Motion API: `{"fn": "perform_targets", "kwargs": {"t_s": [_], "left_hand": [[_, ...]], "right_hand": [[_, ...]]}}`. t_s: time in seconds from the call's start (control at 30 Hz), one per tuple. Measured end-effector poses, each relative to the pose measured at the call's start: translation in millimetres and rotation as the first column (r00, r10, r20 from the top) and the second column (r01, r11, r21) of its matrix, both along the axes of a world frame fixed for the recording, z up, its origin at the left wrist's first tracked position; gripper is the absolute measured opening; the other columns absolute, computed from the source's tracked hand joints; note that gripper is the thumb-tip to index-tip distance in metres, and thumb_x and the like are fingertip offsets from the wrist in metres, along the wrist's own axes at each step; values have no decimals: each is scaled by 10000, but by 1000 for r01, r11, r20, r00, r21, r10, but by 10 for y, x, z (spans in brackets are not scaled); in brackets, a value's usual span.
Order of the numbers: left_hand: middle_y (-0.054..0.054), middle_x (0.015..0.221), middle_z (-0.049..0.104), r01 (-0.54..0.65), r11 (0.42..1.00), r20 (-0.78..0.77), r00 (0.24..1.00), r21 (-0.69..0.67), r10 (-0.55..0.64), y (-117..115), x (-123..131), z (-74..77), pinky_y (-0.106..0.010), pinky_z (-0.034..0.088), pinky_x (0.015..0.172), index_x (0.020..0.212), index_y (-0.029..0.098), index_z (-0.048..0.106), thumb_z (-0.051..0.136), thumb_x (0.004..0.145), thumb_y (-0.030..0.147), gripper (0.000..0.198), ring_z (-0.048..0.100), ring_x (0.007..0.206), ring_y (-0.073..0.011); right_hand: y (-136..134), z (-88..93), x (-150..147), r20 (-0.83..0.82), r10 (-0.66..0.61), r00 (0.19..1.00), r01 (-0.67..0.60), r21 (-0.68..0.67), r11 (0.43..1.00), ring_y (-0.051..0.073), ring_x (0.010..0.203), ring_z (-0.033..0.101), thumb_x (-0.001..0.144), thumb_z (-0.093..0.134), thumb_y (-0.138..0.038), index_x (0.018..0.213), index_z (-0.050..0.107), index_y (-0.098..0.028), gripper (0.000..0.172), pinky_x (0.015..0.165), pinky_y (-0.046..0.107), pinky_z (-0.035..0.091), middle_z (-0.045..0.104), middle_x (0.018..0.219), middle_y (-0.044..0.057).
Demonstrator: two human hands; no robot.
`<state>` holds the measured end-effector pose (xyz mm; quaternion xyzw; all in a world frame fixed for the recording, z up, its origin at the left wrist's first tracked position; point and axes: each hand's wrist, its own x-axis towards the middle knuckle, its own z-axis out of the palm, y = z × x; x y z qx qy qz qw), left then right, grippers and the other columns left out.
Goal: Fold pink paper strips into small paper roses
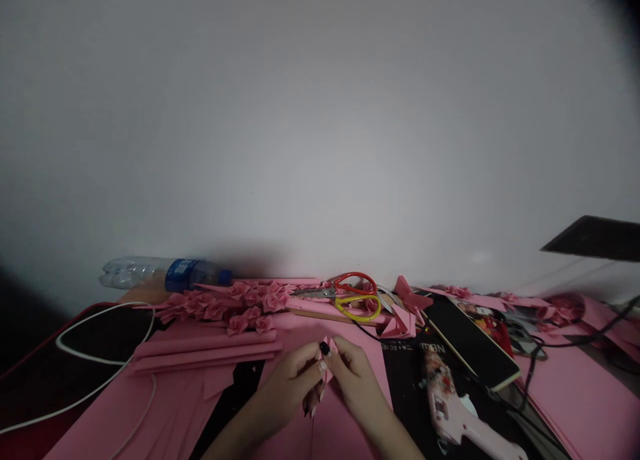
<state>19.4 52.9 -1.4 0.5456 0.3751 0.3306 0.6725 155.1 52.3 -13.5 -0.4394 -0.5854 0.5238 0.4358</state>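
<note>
My left hand [286, 387] and my right hand [356, 381] meet at the front middle, fingertips close together. Pinched between them is a small folded piece of pink paper [328, 375], mostly hidden by my fingers. Pink paper sheets [325, 433] lie under my hands. Just beyond sit pink paper roses [250, 321] in a heap. Scissors [345, 293] with one red and one yellow handle loop rest behind my hands, against the wall side.
A plastic bottle [145, 272] lies at the back left. Rolled pink paper [205, 351] and a white cable [63, 343] are on the left. To the right are a dark phone [475, 340], a glue gun [453, 410], black cords and more pink paper [585, 393].
</note>
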Motion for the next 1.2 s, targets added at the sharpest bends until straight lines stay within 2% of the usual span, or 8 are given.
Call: {"fn": "perform_targets", "kwargs": {"t_s": [0.17, 0.4, 0.53, 0.63, 0.73, 0.9, 1.07, 1.2], "left_hand": [[55, 536, 479, 39, 999, -7, 999, -13, -39, -5, -8, 32, -175, 327, 400, 763, 164, 469, 446, 818, 378, 223, 411, 388, -55], [48, 546, 510, 58, 998, 20, 998, -23, -57, -2, -8, -45, -171, 338, 409, 726, 168, 466, 446, 822, 346, 203, 429, 391, -55], [58, 503, 494, 10, 1000, 18, 1000, -29, -9, -7, 12, -66, -166, 343, 397, 715, 170, 469, 469, 803, 321, 174, 438, 385, -62], [72, 465, 460, -67, 998, -34, 997, -20, 66, -12, 42, -68, -159, 318, 354, 737, 172, 476, 456, 815, 399, 241, 416, 349, -63], [93, 430, 408, -113, 993, -105, 988, -16, 111, -12, 66, -71, -152, 276, 308, 707, 181, 452, 461, 799, 491, 323, 381, 307, -56], [105, 414, 378, -114, 993, -93, 989, -23, 111, 0, 71, -60, -143, 256, 299, 698, 191, 427, 442, 808, 496, 324, 326, 300, -45], [94, 452, 396, -130, 991, -90, 988, -14, 128, 6, 71, -54, -150, 252, 309, 689, 188, 424, 447, 805, 483, 318, 321, 311, -39], [105, 433, 359, -142, 990, -115, 983, -9, 140, 9, 69, -57, -152, 216, 313, 696, 191, 423, 431, 810, 490, 320, 292, 316, -42]], "right_hand": [[1, 29, -4, -42, -8, 999, 6, -37, 999, 107, 499, 489, 850, 462, -487, 619, 482, -155, 404, 470, 210, 380, 491, 546, -17], [-3, 126, -35, -173, 93, 981, -106, -71, 992, 120, 438, 525, 851, 425, -522, 644, 589, -134, 470, 437, 213, 389, 540, 486, -2], [-9, 123, -49, -143, 87, 986, -97, -70, 993, 125, 438, 528, 858, 402, -526, 674, 626, -130, 490, 440, 216, 394, 543, 475, -1], [-22, 112, -65, -109, 72, 991, -79, -54, 995, 119, 439, 508, 862, 401, -515, 669, 624, -134, 481, 464, 218, 400, 522, 464, -10], [-41, 131, -85, -130, 95, 987, -103, -53, 993, 92, 389, 415, 866, 409, -496, 637, 594, -145, 458, 447, 208, 365, 447, 438, -39], [-50, 135, -68, -159, 11, 987, -39, -174, 984, 58, 389, 180, 826, 484, -487, 575, 469, -170, 405, 381, 193, 176, 268, 445, -84], [-27, 63, -3, -97, -79, 992, 69, -107, 992, 89, 476, 297, 835, 497, -434, 654, 459, -184, 310, 438, 202, 262, 340, 552, -56], [-22, 101, 25, 0, -117, 993, 117, 72, 990, 131, 680, 476, 861, 499, -326, 894, 530, -202, 133, 673, 232, 409, 516, 758, -11]]}}
